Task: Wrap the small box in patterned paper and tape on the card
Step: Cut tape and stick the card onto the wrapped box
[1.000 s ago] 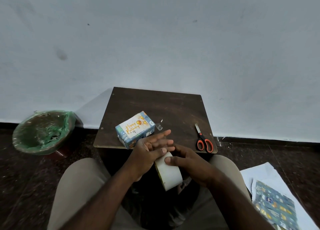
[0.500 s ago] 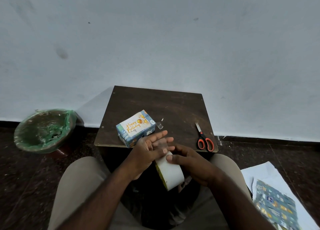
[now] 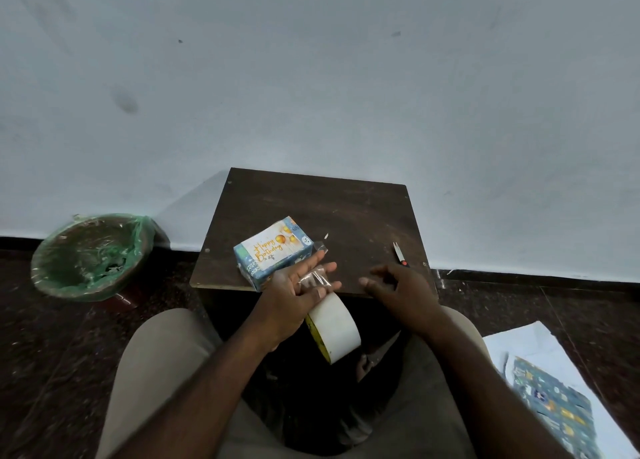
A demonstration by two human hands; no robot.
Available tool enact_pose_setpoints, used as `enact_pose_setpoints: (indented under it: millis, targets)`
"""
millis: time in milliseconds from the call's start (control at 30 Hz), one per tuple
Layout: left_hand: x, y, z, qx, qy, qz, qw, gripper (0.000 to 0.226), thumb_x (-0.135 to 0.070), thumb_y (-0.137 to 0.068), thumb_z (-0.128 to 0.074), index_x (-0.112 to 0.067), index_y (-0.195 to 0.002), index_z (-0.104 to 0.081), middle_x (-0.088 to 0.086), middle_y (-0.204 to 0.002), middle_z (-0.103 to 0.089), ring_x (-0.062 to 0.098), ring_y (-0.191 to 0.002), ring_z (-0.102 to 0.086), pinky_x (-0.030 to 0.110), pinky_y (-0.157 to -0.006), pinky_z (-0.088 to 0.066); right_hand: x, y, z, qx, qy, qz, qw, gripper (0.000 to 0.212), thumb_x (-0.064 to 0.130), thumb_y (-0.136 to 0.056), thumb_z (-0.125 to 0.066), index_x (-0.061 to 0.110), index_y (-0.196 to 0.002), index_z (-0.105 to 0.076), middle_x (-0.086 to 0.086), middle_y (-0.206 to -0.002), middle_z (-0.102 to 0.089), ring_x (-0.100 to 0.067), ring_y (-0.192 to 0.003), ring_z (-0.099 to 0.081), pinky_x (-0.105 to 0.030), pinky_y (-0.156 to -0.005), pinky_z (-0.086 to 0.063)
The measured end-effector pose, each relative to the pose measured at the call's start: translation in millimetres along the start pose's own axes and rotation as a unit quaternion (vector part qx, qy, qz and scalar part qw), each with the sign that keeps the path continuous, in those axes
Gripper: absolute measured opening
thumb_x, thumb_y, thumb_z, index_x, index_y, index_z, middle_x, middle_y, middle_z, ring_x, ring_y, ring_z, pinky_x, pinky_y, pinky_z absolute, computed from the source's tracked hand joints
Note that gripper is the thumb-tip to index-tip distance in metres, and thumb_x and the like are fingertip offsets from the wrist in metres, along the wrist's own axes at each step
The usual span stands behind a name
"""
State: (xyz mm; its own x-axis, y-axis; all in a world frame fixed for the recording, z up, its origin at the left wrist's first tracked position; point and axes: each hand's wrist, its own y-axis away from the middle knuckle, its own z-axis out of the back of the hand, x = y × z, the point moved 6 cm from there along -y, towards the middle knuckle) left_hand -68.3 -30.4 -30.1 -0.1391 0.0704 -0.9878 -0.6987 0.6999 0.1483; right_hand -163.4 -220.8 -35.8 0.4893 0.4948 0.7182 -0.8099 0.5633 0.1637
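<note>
Before the table (image 3: pixel 346 209), left grip (image 3: pixel 291 292) seemingly holds the tape roll (image 3: pixel 337 330); right grip (image 3: pixel 401 285) hangs empty.

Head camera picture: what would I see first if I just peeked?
The bright Happy Birthday box jumps out, sitting near the front-left edge of the dark table. Just below it the left hand holds a big white tape roll, with a clear strip stuck to it. A green-lined bin sits far left.

Dark table (image 3: pixel 346 209) carries wrapped box (image 3: pixel 273 250) and scissors (image 3: pixel 399 252).
</note>
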Motion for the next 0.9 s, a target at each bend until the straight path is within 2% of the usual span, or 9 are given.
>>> enact_pose_setpoints:
  millis: [67, 167, 267, 367, 433, 500, 667, 767, 900]
  targets:
    - [1, -1, 2, -0.010, -0.012, -0.002, 1.000, 0.059, 0.010, -0.093, -0.057, -0.032, -0.133, -0.047, -0.006, -0.128, -0.065, 0.014, -0.107, -0.070, 0.026, -0.098, -0.051, -9, -12, 15, -0.076, 0.081, -0.006, 0.994, 0.021, 0.032, -0.087, -0.072, 0.016, -0.101, -0.072, 0.000, -0.096, -0.072, -0.018, -0.091, -0.065, -0.030, -0.081, -0.049]
    - [2, -2, 5, -0.021, -0.026, 0.005, 0.999, 0.058, 0.006, -0.094, -0.059, -0.021, -0.143, -0.046, -0.008, -0.128, -0.064, 0.011, -0.107, -0.070, 0.022, -0.094, -0.053, -18, -25, 27, -0.112, 0.144, -0.037, 0.983, 0.009, 0.018, -0.086, -0.063, 0.012, -0.089, -0.069, -0.008, -0.087, -0.070, -0.030, -0.088, -0.064, -0.033, -0.070, -0.046]
    - [4, -2, 8, -0.033, -0.022, 0.019, 0.999, 0.058, 0.006, -0.093, -0.060, -0.015, -0.145, -0.045, -0.008, -0.128, -0.064, 0.011, -0.107, -0.070, 0.024, -0.095, -0.053, -24, -31, 33, -0.113, 0.189, -0.082, 0.972, 0.014, 0.009, -0.081, -0.054, 0.014, -0.086, -0.065, -0.011, -0.091, -0.067, -0.035, -0.091, -0.062, -0.033, -0.067, -0.043]
    - [7, -2, 10, -0.036, -0.022, 0.028, 0.999, 0.059, 0.008, -0.093, -0.059, -0.013, -0.146, -0.044, -0.004, -0.130, -0.064, 0.013, -0.107, -0.070, 0.033, -0.102, -0.051, -24, -35, 30, -0.107, 0.217, -0.105, 0.965, 0.020, 0.008, -0.084, -0.052, 0.016, -0.097, -0.064, -0.011, -0.099, -0.066, -0.036, -0.097, -0.061, -0.033, -0.071, -0.046]
    - [9, -2, 10, -0.035, -0.033, 0.029, 0.998, 0.059, 0.008, -0.093, -0.058, -0.014, -0.146, -0.044, -0.004, -0.131, -0.063, 0.012, -0.106, -0.070, 0.031, -0.101, -0.051, -21, -37, 28, -0.097, 0.243, -0.117, 0.958, 0.024, 0.008, -0.085, -0.052, 0.015, -0.106, -0.062, -0.011, -0.105, -0.064, -0.036, -0.102, -0.060, -0.033, -0.075, -0.045]
    - [9, -3, 11, -0.035, -0.044, 0.025, 0.998, 0.059, 0.008, -0.093, -0.058, -0.015, -0.146, -0.044, -0.003, -0.132, -0.063, 0.012, -0.106, -0.070, 0.029, -0.100, -0.052, -19, -39, 26, -0.092, 0.251, -0.119, 0.956, 0.027, 0.006, -0.084, -0.052, 0.012, -0.109, -0.061, -0.013, -0.109, -0.064, -0.037, -0.106, -0.060, -0.035, -0.077, -0.045]
    - [11, -3, 13, -0.037, -0.058, 0.027, 0.997, 0.059, 0.007, -0.094, -0.058, -0.016, -0.146, -0.044, -0.004, -0.132, -0.063, 0.010, -0.106, -0.070, 0.031, -0.101, -0.051, -26, -41, 26, -0.091, 0.231, -0.098, 0.964, 0.021, 0.002, -0.079, -0.058, 0.005, -0.100, -0.060, -0.017, -0.105, -0.063, -0.037, -0.101, -0.058, -0.035, -0.075, -0.044]
    - [13, -3, 13, -0.039, -0.058, 0.029, 0.997, 0.059, 0.009, -0.094, -0.057, -0.016, -0.146, -0.044, -0.003, -0.132, -0.063, 0.013, -0.107, -0.070, 0.034, -0.102, -0.051, -33, -40, 23, -0.082, 0.241, -0.090, 0.963, 0.024, 0.005, -0.082, -0.059, 0.004, -0.106, -0.063, -0.018, -0.107, -0.063, -0.037, -0.103, -0.058, -0.037, -0.080, -0.045]
    - [15, -2, 11, -0.039, -0.060, 0.029, 0.997, 0.061, 0.011, -0.093, -0.056, -0.016, -0.147, -0.043, -0.004, -0.130, -0.063, 0.013, -0.106, -0.070, 0.030, -0.099, -0.052, -37, -40, 22, -0.067, 0.265, -0.097, 0.957, 0.026, 0.008, -0.084, -0.060, 0.005, -0.111, -0.061, -0.020, -0.111, -0.061, -0.039, -0.105, -0.059, -0.037, -0.082, -0.046]
